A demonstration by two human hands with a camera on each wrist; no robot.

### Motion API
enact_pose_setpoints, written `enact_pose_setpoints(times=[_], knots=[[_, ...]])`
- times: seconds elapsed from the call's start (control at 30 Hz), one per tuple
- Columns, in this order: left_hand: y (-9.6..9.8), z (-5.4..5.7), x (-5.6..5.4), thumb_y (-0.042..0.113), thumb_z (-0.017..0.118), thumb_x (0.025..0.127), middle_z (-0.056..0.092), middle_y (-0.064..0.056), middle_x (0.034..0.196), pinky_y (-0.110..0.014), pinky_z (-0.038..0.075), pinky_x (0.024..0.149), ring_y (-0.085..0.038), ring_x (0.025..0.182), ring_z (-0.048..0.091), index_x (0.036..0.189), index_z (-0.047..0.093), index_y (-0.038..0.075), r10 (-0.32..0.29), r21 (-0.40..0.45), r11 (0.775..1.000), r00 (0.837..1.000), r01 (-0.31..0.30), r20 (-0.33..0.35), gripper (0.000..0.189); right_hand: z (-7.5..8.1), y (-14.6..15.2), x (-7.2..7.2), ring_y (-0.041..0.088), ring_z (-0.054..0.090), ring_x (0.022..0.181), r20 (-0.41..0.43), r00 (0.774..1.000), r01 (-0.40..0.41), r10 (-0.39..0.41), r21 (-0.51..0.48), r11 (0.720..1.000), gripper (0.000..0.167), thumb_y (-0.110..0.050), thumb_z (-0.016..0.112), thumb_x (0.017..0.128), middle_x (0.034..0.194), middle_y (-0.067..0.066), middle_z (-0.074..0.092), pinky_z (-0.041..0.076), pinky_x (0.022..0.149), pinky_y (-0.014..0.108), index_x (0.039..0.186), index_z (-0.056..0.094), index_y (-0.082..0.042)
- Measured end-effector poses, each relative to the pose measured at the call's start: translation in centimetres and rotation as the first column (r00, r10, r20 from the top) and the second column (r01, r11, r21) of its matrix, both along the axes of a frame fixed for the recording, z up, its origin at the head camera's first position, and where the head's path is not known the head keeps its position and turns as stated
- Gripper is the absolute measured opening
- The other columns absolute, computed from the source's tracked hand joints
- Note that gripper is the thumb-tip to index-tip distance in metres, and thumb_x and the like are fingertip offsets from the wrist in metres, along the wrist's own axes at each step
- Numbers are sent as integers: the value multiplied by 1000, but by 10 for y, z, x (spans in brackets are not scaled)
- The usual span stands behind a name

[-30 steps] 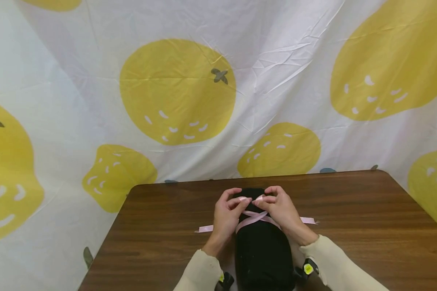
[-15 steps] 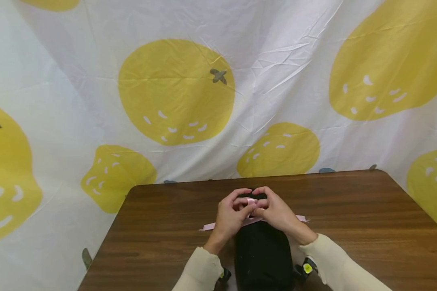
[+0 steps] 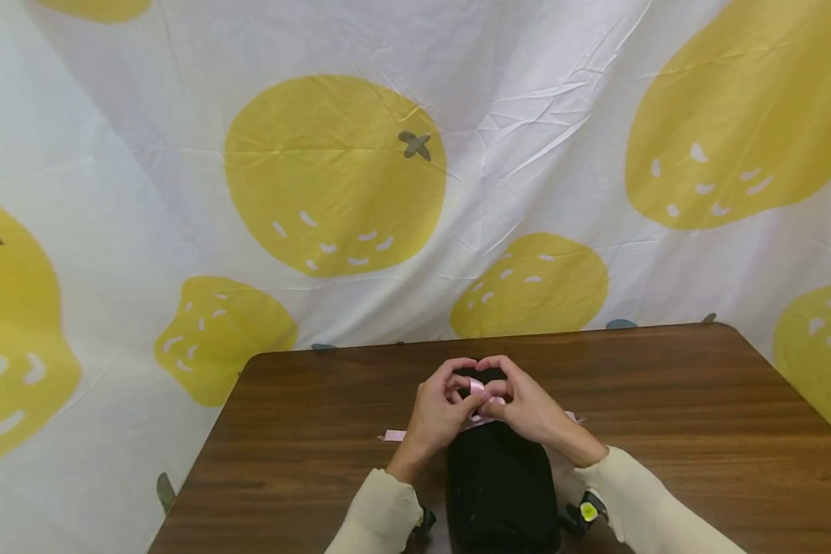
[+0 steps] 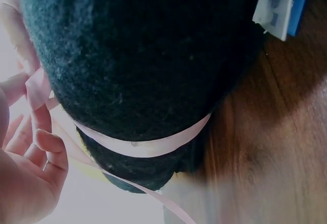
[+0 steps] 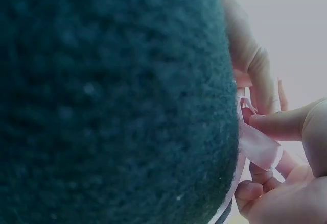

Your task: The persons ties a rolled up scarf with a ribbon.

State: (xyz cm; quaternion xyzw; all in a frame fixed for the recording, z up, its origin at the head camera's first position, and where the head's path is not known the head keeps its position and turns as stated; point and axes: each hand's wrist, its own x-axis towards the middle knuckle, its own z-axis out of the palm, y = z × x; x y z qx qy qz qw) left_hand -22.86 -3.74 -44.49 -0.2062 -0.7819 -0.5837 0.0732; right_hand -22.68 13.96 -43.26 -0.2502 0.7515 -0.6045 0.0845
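A black fuzzy object with a rounded body (image 3: 500, 485) lies lengthwise on the table. Pink ribbon (image 4: 148, 146) wraps its narrower part and forms a loop (image 5: 260, 147) on top. My left hand (image 3: 438, 408) pinches ribbon between thumb and fingers above the object. Right beside it, my right hand (image 3: 529, 400) pinches the ribbon too, the fingertips of both hands meeting. The crossing of the ribbon under the fingers is mostly hidden. A loose ribbon end (image 3: 392, 435) sticks out left of the left wrist, and another shows past the right wrist.
The brown wooden table (image 3: 665, 400) has rounded far corners. Behind it hangs a white cloth (image 3: 526, 177) printed with yellow fruit. White and blue tags (image 4: 276, 9) hang from the black object's side. Dark wrist-camera mounts sit under both sleeves.
My hands have come together over the object, and a ribbon loop now stands between the fingers. The ribbon ends at both sides have drawn inward.
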Motion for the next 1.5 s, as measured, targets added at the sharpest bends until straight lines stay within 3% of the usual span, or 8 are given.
enact_pose_setpoints(times=[0.27, 0.47, 0.67, 0.87, 1.1, 1.27, 1.5], knots=[[1, -6, -3, 16, 81, 83, 67, -9, 83, -17, 47, 55, -8, 60, 56, 114, 55, 6, 58, 29, 998, 998, -58, 3, 42, 0, 0, 1, 12, 64, 79, -71, 997, 33, -29, 55, 998, 43, 11, 57, 89, 89, 17, 71, 53, 74, 24, 128, 39, 4], [0, -6, -3, 20, 83, 81, 62, -7, 78, -15, 45, 57, -7, 63, 54, 95, 59, 5, 86, 27, 996, 996, -85, -28, 32, 0, -1, 2, 12, 64, 78, -150, 985, 96, -79, 105, 990, 32, 9, 58, 91, 91, 11, 72, 52, 68, 23, 122, 51, 2], [-1, -4, -2, 25, 83, 81, 59, -1, 69, -17, 43, 54, -4, 60, 51, 81, 62, 9, 114, -26, 993, 992, -115, -56, 26, 0, -5, 6, 10, 60, 75, -269, 949, 216, -166, 165, 962, 23, 5, 64, 90, 95, 4, 72, 51, 65, 24, 109, 68, -7], [-3, -3, -2, 23, 81, 83, 58, 1, 67, -18, 43, 54, -4, 59, 50, 79, 63, 10, 111, -56, 992, 992, -114, -62, 22, -2, -6, 8, 8, 55, 71, -368, 906, 295, -208, 199, 935, 21, 4, 65, 90, 95, 3, 72, 48, 62, 23, 107, 71, -7], [-8, 3, 0, 29, 79, 86, 63, -1, 72, -20, 47, 57, -5, 61, 52, 88, 70, 9, 53, -91, 994, 998, -54, -13, 22, -4, -7, 9, 6, 56, 70, -440, 864, 352, -243, 183, 918, 17, 3, 65, 91, 93, 1, 73, 49, 61, 22, 103, 72, -7], [-15, 7, 3, 20, 79, 86, 66, -6, 84, -20, 50, 62, -7, 68, 56, 96, 72, 5, -13, -155, 988, 1000, 11, -15, 19, -5, -8, 9, 4, 55, 69, -472, 844, 371, -256, 166, 914, 14, 1, 65, 92, 91, 1, 73, 48, 59, 22, 101, 72, -7], [-18, 10, 4, 18, 78, 86, 63, -2, 81, -19, 48, 62, -6, 68, 55, 90, 72, 6, 3, -227, 974, 1000, -9, -25, 15, -7, -11, 9, 6, 54, 71, -539, 804, 395, -252, 167, 903, 14, 3, 67, 90, 91, 3, 71, 49, 63, 23, 98, 73, -7]])
